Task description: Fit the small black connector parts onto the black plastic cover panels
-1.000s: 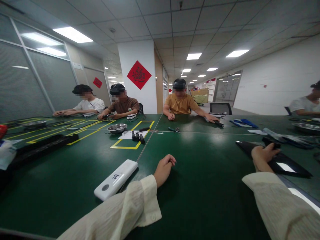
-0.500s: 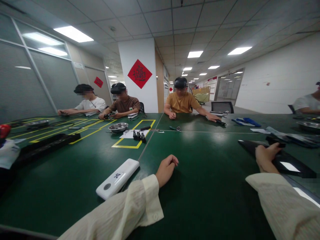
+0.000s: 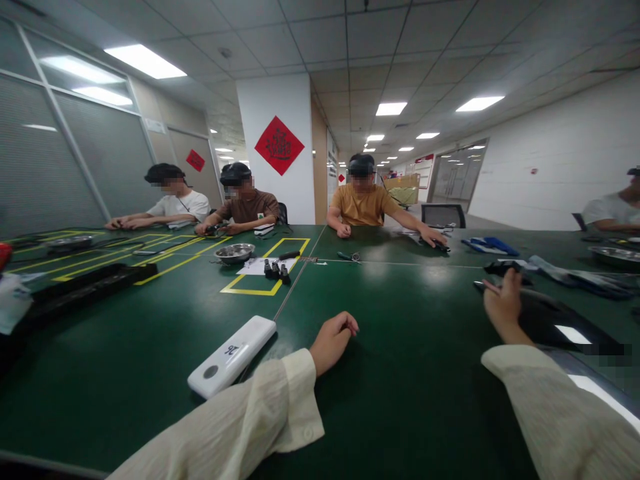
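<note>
The right hand (image 3: 501, 309) has shifted leftward, fingers half-curled around a flat black object (image 3: 495, 269), unreleased; left hand (image 3: 332, 343) loosely curled, seemingly empty.

A small black object (image 3: 495, 267), apparently gripped, is near a flat, glossy black panel (image 3: 556, 312).

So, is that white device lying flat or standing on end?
Lying flat: the white device has its broad, marked face up on the green table.

Office workroom: ceiling lights (image 3: 145, 61), glass partition (image 3: 100, 150), green worktable (image 3: 410, 353), 4 co-workers (image 3: 361, 202).
</note>
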{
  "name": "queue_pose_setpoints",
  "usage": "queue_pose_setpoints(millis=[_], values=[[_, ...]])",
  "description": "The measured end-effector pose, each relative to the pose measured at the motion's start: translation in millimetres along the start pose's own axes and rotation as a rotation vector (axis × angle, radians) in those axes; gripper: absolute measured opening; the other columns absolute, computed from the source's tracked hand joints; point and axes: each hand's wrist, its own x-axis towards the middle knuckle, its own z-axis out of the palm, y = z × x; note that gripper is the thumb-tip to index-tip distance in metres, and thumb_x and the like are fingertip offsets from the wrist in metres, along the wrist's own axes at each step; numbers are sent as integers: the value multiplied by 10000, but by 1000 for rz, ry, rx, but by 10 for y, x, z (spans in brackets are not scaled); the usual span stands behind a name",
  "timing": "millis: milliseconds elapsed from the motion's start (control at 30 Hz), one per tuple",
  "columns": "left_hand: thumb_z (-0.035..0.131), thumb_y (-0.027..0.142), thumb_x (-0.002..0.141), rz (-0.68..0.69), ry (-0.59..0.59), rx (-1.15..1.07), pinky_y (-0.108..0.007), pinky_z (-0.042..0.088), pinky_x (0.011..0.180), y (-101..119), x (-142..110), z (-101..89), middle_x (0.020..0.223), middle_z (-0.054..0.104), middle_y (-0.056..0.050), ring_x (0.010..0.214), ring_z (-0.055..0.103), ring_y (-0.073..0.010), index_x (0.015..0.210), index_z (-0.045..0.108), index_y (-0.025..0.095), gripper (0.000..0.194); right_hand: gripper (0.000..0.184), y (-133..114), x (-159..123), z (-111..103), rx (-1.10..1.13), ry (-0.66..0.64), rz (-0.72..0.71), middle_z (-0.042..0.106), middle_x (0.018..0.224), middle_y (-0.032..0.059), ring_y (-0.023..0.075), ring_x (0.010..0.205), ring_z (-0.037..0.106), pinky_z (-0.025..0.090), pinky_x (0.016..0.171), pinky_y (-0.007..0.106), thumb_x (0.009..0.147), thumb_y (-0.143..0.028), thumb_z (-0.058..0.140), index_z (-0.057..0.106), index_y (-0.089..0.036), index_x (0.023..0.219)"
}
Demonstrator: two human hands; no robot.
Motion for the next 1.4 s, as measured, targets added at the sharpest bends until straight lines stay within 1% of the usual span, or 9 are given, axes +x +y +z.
queue_pose_setpoints(millis=[100, 300, 400, 533, 667, 833, 1033, 1167, 1400], values=[[374, 28, 696, 6, -6, 6, -235, 360, 657, -11, -1, -3, 694, 523, 27, 682, 479, -121, 741, 532, 174, 220, 690, -258, -137, 112, -19, -112, -150, 265, 1501, 168, 285, 1249, 456, 428, 953, 375, 752, -187, 444, 330, -94, 1426], [377, 44, 717, 28, 10, 13, -228, 367, 639, -12, -11, -15, 717, 529, 22, 683, 481, -122, 762, 541, 176, 215, 602, -1055, -699, 258, -167, -272, -615, 355, 1464, 143, 267, 839, 655, 542, 715, 429, 783, -139, 377, 423, -142, 1383], [376, 42, 707, 51, 57, 17, -228, 372, 644, 20, -8, -20, 715, 529, 19, 689, 489, -125, 754, 537, 176, 214, 632, -1424, -1093, 336, -26, -316, -722, 368, 1458, 128, 271, 896, 656, 549, 753, 442, 772, -84, 356, 396, -144, 1399], [372, 49, 685, 128, 113, 10, -235, 380, 668, 68, -9, -24, 687, 523, 18, 691, 499, -131, 719, 520, 178, 200, 732, -1727, -1555, 422, 358, -393, -727, 419, 1436, 55, 209, 1141, 574, 539, 877, 363, 737, -4, 321, 325, -215, 1438], [382, 92, 692, 220, 182, 56, -240, 385, 666, 112, -53, -42, 660, 516, 16, 671, 491, -135, 672, 497, 190, 152, 774, -1830, -1775, 426, 531, -497, -770, 440, 1420, 36, 178, 1212, 519, 522, 924, 357, 707, 19, 321, 327, -238, 1437], [373, 143, 721, 421, 401, 205, -262, 385, 664, 195, -163, -88, 652, 523, -6, 659, 492, -150, 620, 468, 206, 153, 759, -1857, -1782, 352, 368, -471, -799, 469, 1393, 46, 186, 1214, 517, 487, 968, 366, 682, 28, 340, 400, -209, 1400], [378, 124, 727, 559, 223, 311, -268, 396, 653, 242, -229, -79, 592, 550, -13, 608, 516, -146, 586, 513, 209, 213, 721, -1920, -1794, 258, 159, -424, -942, 500, 1364, 84, 231, 1118, 587, 500, 913, 404, 660, 29, 381, 474, -170, 1347], [378, 129, 728, 572, 115, 341, -269, 404, 649, 240, -227, -72, 560, 558, -15, 576, 516, -144, 559, 520, 210, 235, 610, -1964, -1795, 219, 156, -378, -1054, 537, 1328, 113, 225, 1225, 500, 403, 1020, 438, 712, 7, 401, 523, -135, 1293], [385, 117, 704, 534, 64, 337, -263, 419, 670, 260, -217, -72, 556, 570, -13, 576, 527, -142, 543, 522, 208, 230, 542, -1968, -1779, 243, 159, -468, -1141, 508, 1358, 124, 264, 1313, 383, 354, 1048, 479, 764, -55, 463, 522, -149, 1294]])
